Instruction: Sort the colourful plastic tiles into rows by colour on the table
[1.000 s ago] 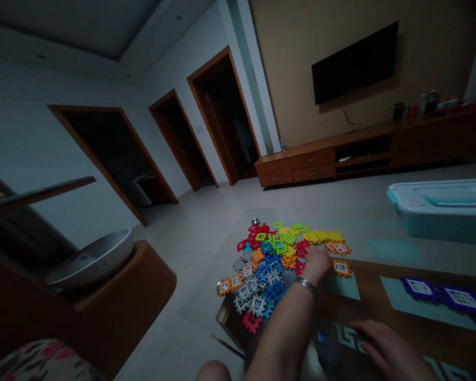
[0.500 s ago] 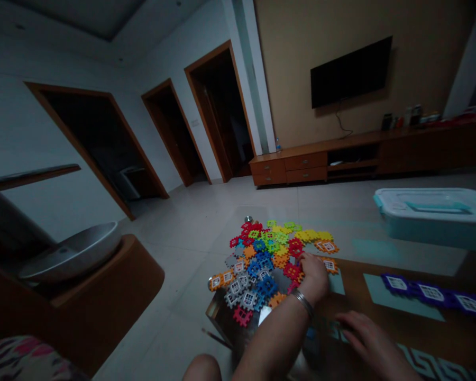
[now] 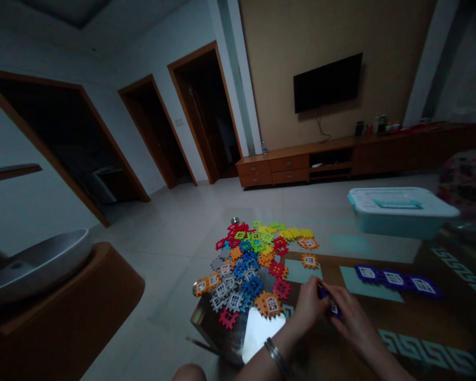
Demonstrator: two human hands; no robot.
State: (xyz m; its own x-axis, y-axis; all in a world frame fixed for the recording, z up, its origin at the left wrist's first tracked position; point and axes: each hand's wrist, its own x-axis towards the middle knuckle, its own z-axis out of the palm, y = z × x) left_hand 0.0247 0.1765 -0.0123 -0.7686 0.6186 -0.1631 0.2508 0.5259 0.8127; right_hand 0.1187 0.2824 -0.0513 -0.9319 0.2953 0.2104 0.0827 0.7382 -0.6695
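Close together over the table, my left hand [image 3: 310, 302], with a metal bracelet at the wrist, and my right hand [image 3: 346, 309] are both closed on a small purple interlocking block [image 3: 333, 308]. My fingers cover much of it; a bit of white shows on its face. Right of my hands lies a joined row of purple blocks [image 3: 392, 279] with white window inserts. A large heap of interlocking blocks [image 3: 250, 274] in red, blue, grey, orange, green and yellow spreads to the left. One orange block with a window [image 3: 310, 261] rests just beyond my hands.
A white flat sheet-like object [image 3: 257, 330] lies at the near left of the glass-topped table [image 3: 416, 317]. A lidded teal storage box [image 3: 400, 214] stands at the far right. Farther off are a low wooden cabinet [image 3: 289, 170] and, on the left, a basin [image 3: 43, 264].
My left hand has come back from the heap to my right hand. Both now hold a purple block between them. The camera view has turned rightward.
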